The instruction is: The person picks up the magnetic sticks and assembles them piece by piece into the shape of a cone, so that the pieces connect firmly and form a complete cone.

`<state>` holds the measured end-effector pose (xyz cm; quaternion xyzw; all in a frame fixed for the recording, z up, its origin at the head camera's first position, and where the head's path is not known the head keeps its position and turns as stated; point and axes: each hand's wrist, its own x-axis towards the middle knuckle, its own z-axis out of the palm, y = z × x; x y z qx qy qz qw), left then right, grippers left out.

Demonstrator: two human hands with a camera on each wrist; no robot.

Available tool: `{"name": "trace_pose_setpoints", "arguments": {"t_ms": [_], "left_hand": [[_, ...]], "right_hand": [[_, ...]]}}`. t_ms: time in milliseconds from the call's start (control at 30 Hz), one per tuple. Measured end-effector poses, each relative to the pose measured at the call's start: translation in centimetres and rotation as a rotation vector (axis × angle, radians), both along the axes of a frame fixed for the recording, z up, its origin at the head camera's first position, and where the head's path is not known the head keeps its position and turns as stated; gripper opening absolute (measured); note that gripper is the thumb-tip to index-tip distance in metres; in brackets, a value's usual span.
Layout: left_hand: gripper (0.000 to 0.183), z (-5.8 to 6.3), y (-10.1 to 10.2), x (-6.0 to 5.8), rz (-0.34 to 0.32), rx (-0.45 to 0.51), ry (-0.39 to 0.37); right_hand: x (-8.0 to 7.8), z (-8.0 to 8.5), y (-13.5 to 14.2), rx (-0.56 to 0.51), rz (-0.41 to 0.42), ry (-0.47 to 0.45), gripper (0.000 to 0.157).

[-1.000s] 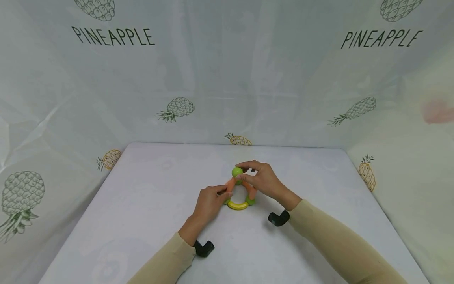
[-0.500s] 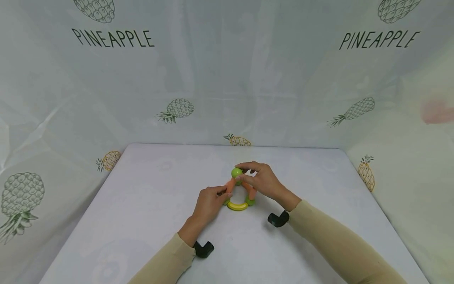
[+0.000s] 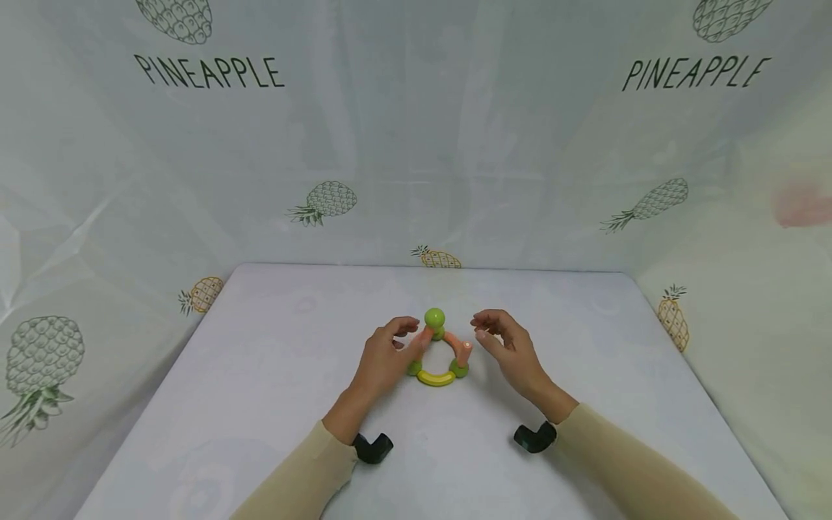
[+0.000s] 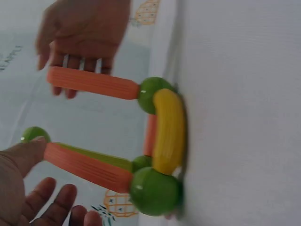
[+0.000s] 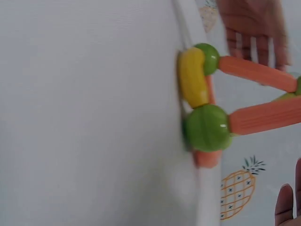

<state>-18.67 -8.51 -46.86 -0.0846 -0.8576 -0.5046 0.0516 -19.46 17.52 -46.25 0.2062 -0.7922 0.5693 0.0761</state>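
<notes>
A toy frame of green balls and coloured rods stands on the table. A yellow curved rod (image 3: 435,378) joins two green balls at its front. One orange rod (image 4: 87,167) rises at the left, another orange rod (image 4: 94,83) at the right, its upper end bare. A green ball (image 3: 434,318) sits at the top, by the left orange rod and a yellow-green rod. My left hand (image 3: 386,357) is at the left side, its thumb over the left orange rod's upper end; contact is unclear. My right hand (image 3: 510,354) is apart at the right, fingers loosely bent, holding nothing.
The white table (image 3: 273,404) reaches back to a sheet (image 3: 416,144) printed with pineapples, which also hangs at both sides. Each wrist carries a black camera mount; the right mount (image 3: 535,438) is close above the tabletop.
My right hand has let go of the top green ball and moved right and toward me. The left hand's fingers have loosened from the left orange rod and lifted. The frame stays standing.
</notes>
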Motion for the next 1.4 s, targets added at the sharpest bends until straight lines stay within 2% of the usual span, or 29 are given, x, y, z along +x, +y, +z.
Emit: {"name": "trace_pose_setpoints", "arguments": {"t_ms": [200,367,567,800,1133,1400], "left_hand": [[0.048,2.4,0.6,-1.0,-0.073,0.160,0.019],[0.051,3.1,1.2,-1.6,-0.126,0.167,-0.014],[0.044,3.0,1.6,-1.7,-0.126,0.159,-0.020],[0.037,3.1,1.7,-1.8,-0.140,0.148,-0.005],[0.045,2.8,2.0,-1.9,-0.166,0.132,0.034],[0.045,3.1,2.0,-1.7,-0.157,0.123,0.003]], "right_hand": [[1.3,-2.2,0.1,0.066,0.013,-0.006,0.030],[1.2,-3.1,-0.8,0.099,-0.010,0.059,0.025],[0.6,-3.3,-2.0,0.143,-0.058,0.119,0.023],[0.0,-3.0,-3.2,0.158,-0.100,0.091,0.017],[-0.1,-3.1,-3.8,0.140,-0.121,0.048,0.016],[0.0,-3.2,-3.8,0.136,-0.122,0.043,0.014]]}}
